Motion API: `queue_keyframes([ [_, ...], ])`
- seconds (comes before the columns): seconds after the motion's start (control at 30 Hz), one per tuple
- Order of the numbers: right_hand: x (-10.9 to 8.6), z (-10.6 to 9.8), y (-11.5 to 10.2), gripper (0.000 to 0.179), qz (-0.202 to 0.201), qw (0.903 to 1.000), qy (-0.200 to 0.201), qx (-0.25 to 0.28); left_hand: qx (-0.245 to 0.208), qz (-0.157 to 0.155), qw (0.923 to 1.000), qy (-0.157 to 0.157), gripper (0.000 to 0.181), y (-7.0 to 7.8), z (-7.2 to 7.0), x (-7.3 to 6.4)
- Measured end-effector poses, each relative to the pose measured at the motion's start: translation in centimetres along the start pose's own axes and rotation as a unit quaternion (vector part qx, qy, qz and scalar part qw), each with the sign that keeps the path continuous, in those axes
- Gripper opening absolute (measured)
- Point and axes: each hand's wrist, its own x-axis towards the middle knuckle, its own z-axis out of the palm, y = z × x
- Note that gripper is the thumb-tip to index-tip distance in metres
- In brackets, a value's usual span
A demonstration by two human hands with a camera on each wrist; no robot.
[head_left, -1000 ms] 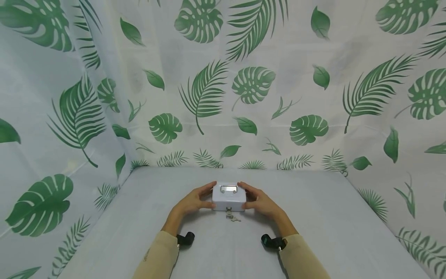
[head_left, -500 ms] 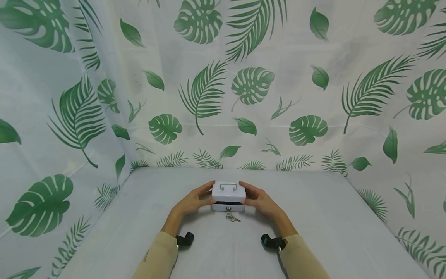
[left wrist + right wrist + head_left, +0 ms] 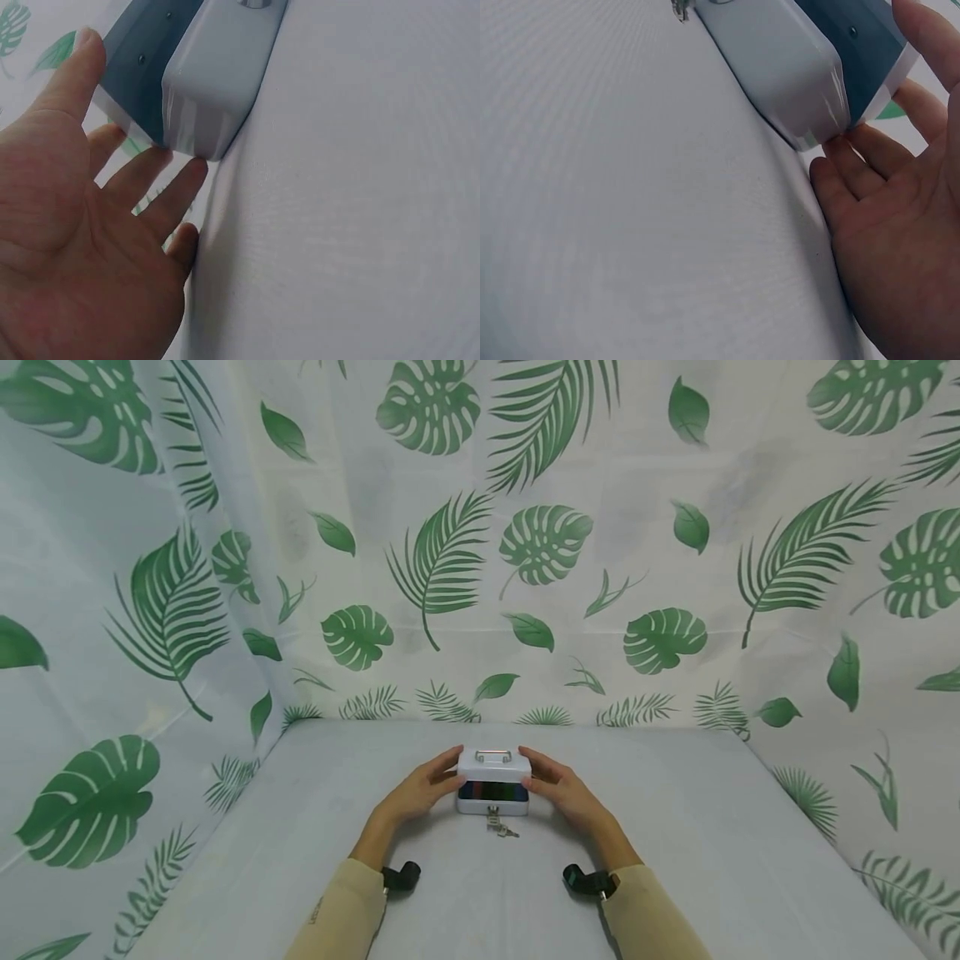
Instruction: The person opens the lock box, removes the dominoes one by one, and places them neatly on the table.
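Note:
A small white cash box [image 3: 512, 808] sits mid-table, its lid [image 3: 513, 768] partly raised. The dark gap below the lid shows coloured patches. On top is a metal handle [image 3: 492, 753]; keys [image 3: 502, 830] hang from the front lock. My left hand [image 3: 414, 792] is at the box's left side, thumb [image 3: 75, 71] at the lid's front edge, fingers spread along the side. My right hand [image 3: 567, 793] mirrors it on the right, its thumb at the lid's front corner. Both wrist views show the lid's bluish inner face [image 3: 142, 56] above the box body [image 3: 780, 64].
A white cloth-covered table [image 3: 480, 902] spreads around the box. Leaf-patterned white curtains [image 3: 570, 635] rise behind it and on both sides. Dark wrist cameras [image 3: 401, 877] sit at the cuffs of the beige sleeves [image 3: 337, 906].
The lid has gone from closed to a thin gap and then a wider one, as both thumbs moved up with its front edge. The box body has stayed in place.

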Motion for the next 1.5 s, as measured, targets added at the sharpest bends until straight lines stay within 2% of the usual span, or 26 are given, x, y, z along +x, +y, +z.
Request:
queue_keyframes([
  [0.13, -0.1, -0.2, 0.1, 0.067, 0.007, 0.9999, 0.013, 0.008, 0.0, 0.001, 1.0, 0.001, 0.075, 0.1, 0.2, 0.2],
  [0.3, -0.1, -0.3, 0.2, 0.069, 0.003, 0.9996, 0.009, 0.025, 0.007, -0.008, 0.9999, 0.012, 0.072, 0.6, 0.4, 0.1],
  [0.67, 0.0, 0.2, -0.1, 0.063, -0.018, 0.9994, 0.03, -0.001, 0.049, -0.017, 0.9976, 0.045, 0.07, 1.6, 0.8, 0.0],
  [0.9, 0.3, 0.6, -0.5, 0.059, -0.019, 0.9986, 0.047, -0.014, 0.047, 0.013, 0.9973, 0.056, 0.063, 1.6, 0.8, 0.4],
  [1.2, 0.4, 0.8, -0.7, 0.06, -0.023, 0.9984, 0.048, -0.016, 0.065, 0.011, 0.9952, 0.073, 0.06, 1.6, 0.8, 0.6],
  [1.37, 0.4, 1.2, -1.0, 0.06, -0.023, 0.9966, 0.075, -0.023, 0.067, 0.015, 0.9933, 0.093, 0.058, 1.9, 1.0, 0.8],
  [1.5, 0.8, 1.4, -1.2, 0.053, -0.051, 0.9891, 0.128, -0.051, 0.06, 0.025, 0.9908, 0.119, 0.056, 2.1, 1.1, 0.8],
])
